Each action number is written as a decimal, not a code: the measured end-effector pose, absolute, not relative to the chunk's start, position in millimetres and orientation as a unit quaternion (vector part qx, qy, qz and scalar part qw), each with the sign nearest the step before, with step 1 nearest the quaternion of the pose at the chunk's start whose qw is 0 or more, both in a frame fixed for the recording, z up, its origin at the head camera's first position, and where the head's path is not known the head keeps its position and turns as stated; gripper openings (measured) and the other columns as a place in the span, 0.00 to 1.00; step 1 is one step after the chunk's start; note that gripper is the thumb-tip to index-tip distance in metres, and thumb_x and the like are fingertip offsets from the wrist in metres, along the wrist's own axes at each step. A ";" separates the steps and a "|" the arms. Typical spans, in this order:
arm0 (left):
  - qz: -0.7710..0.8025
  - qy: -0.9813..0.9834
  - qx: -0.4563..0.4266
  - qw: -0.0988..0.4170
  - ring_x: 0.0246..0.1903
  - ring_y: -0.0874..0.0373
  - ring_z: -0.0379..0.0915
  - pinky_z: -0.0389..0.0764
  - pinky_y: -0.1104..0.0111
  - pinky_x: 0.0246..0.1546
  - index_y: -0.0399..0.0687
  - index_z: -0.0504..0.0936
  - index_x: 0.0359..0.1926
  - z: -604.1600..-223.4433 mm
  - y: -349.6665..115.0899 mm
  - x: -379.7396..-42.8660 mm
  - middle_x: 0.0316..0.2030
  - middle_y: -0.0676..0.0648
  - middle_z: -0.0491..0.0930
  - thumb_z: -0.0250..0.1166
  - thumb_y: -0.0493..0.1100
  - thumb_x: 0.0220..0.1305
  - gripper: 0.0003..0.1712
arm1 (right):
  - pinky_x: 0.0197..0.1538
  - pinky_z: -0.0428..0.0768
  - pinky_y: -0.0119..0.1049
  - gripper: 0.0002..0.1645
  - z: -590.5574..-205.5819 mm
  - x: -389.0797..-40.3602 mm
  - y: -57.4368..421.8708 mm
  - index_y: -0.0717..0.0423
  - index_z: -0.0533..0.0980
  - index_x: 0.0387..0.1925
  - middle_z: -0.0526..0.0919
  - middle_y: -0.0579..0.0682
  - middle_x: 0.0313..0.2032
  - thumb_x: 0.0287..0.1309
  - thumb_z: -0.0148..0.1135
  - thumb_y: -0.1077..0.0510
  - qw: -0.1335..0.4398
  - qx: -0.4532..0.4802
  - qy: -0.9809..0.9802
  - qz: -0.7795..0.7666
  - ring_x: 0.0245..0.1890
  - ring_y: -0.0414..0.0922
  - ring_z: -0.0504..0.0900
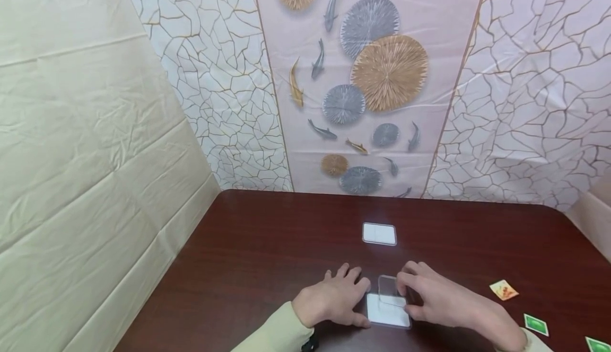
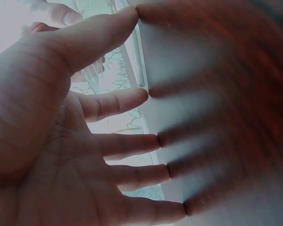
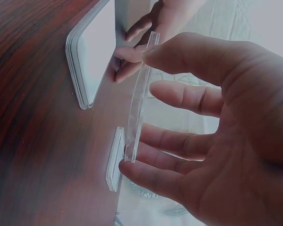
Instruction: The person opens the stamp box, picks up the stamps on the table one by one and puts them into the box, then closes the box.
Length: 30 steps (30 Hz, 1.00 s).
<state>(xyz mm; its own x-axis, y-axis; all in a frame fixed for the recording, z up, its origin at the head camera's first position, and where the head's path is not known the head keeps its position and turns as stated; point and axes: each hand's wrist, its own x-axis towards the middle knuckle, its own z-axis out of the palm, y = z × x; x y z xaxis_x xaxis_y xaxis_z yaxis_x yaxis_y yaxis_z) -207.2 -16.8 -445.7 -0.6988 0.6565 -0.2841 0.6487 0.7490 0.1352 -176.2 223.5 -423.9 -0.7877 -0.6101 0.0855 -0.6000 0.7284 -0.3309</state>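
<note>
The right wrist view shows the right hand (image 3: 236, 141) pinching a clear plastic piece (image 3: 140, 99) end to end, its thin edge side-on, a profile the head view lacks. There it overlaps a smooth white rectangular case (image 1: 386, 316) with rounded corners, just left of the right hand. The left hand (image 1: 334, 299) lies flat-wristed with fingers spread; its own camera reveals fingertips touching the dark, wood-grained table (image 1: 267, 256). A similar case (image 1: 379, 234) lies beyond both hands. Right of the right hand, a green card's (image 1: 536, 324) print seems too small to read.
</note>
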 end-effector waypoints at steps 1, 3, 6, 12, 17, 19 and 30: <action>0.013 0.921 0.354 0.160 0.74 0.45 0.53 0.69 0.44 0.62 0.63 0.68 0.56 -446.0 -16.8 -207.3 0.73 0.48 0.58 0.64 0.71 0.56 0.33 | 0.34 0.67 0.28 0.16 -424.0 -176.1 223.3 0.36 0.70 0.30 0.67 0.35 0.37 0.49 0.73 0.52 0.011 -0.327 0.929 -0.171 0.38 0.34 0.64; 0.014 0.921 0.354 0.161 0.74 0.45 0.52 0.69 0.44 0.63 0.63 0.68 0.56 -446.7 -17.1 -207.5 0.74 0.48 0.58 0.64 0.71 0.57 0.32 | 0.34 0.67 0.28 0.17 -424.1 -175.9 223.3 0.36 0.70 0.30 0.67 0.35 0.37 0.49 0.73 0.52 0.005 -0.328 0.929 -0.172 0.38 0.34 0.64; 0.014 0.921 0.355 0.162 0.74 0.45 0.52 0.69 0.44 0.62 0.63 0.68 0.56 -446.8 -17.4 -207.6 0.74 0.48 0.57 0.64 0.71 0.57 0.32 | 0.34 0.67 0.27 0.16 -424.0 -175.9 223.1 0.37 0.71 0.31 0.67 0.35 0.38 0.48 0.74 0.53 -0.007 -0.331 0.928 -0.172 0.38 0.34 0.64; 0.013 0.922 0.351 0.160 0.74 0.45 0.52 0.69 0.44 0.62 0.63 0.69 0.55 -446.0 -17.9 -207.0 0.74 0.48 0.58 0.64 0.71 0.57 0.32 | 0.34 0.68 0.28 0.16 -422.8 -178.3 223.4 0.38 0.73 0.33 0.69 0.35 0.39 0.47 0.74 0.54 -0.026 -0.325 0.930 -0.171 0.38 0.35 0.65; 0.006 0.922 0.356 0.155 0.74 0.44 0.53 0.70 0.44 0.62 0.63 0.68 0.55 -446.4 -16.2 -208.0 0.73 0.48 0.58 0.63 0.71 0.57 0.31 | 0.34 0.69 0.28 0.18 -422.8 -179.4 223.7 0.39 0.73 0.32 0.69 0.35 0.38 0.45 0.76 0.54 -0.070 -0.324 0.930 -0.161 0.38 0.35 0.65; 0.004 0.922 0.356 0.152 0.73 0.44 0.53 0.70 0.44 0.62 0.63 0.68 0.55 -446.2 -15.5 -207.8 0.73 0.49 0.58 0.63 0.71 0.57 0.31 | 0.34 0.69 0.28 0.18 -423.1 -180.3 223.1 0.39 0.73 0.32 0.70 0.35 0.38 0.44 0.76 0.54 -0.088 -0.321 0.929 -0.159 0.38 0.36 0.65; 0.008 0.920 0.359 0.155 0.73 0.45 0.54 0.71 0.44 0.61 0.64 0.69 0.56 -444.7 -16.8 -208.1 0.73 0.49 0.59 0.62 0.71 0.58 0.31 | 0.34 0.70 0.29 0.17 -429.3 -186.5 220.0 0.41 0.75 0.35 0.73 0.38 0.40 0.45 0.76 0.55 -0.104 -0.300 0.934 -0.162 0.39 0.37 0.66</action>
